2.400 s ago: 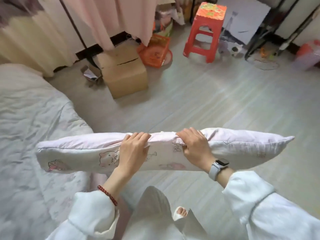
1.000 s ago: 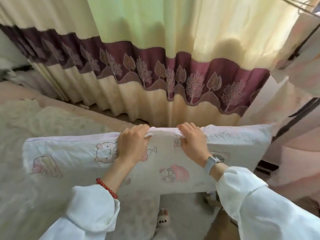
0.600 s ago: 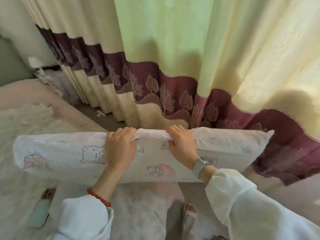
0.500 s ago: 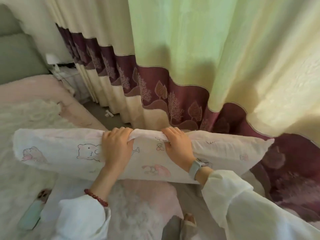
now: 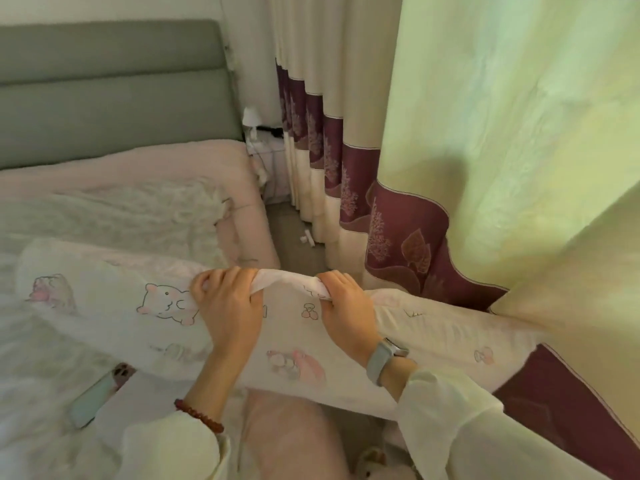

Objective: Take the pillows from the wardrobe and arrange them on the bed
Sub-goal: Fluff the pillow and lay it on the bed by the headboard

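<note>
Pillow (image 5: 284,341), long, soft, cartoon-printed cotton; bunched top edge in both hands' fingers (image 5: 221,282).

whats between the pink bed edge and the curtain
In the head view, a strip of bare grey floor separates the pink bed edge from the cream-and-maroon curtain, holding one small white object.
</note>
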